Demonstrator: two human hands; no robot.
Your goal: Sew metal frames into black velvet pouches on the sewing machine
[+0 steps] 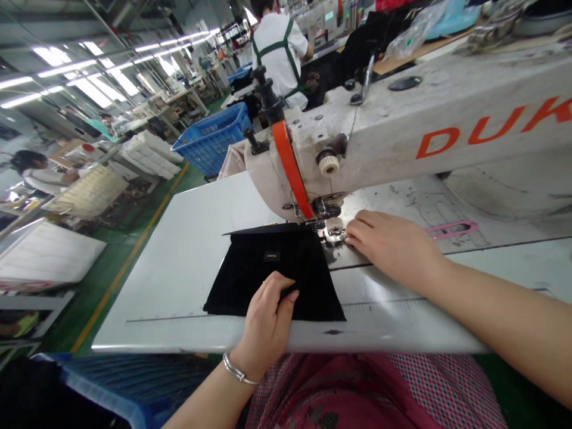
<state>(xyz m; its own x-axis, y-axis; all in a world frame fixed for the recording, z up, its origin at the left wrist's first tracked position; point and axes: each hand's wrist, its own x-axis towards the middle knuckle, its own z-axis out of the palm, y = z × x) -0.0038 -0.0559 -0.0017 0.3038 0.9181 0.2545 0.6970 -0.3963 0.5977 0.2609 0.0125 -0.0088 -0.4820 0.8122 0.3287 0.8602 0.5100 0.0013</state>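
A black fabric piece (pixel 308 268) with a small label (pixel 271 256) lies on the white sewing table (pixel 179 262), its upper right corner by the needle area of the sewing machine (pixel 379 131). My left hand (pixel 268 316), with a silver bracelet at the wrist, pinches a fold of the black fabric near its lower middle. At the right of the presser foot (pixel 334 229), my right hand (pixel 388 244) has its fingers bent together; whatever is between the fingertips is too small to make out.
Pink thread snips (pixel 453 230) lie on the machine bed beyond my right hand. A blue basket (pixel 214 140) stands behind the table, and another blue container (pixel 129 387) is below its front left edge. A person in white (pixel 277 53) sits beyond the machine.
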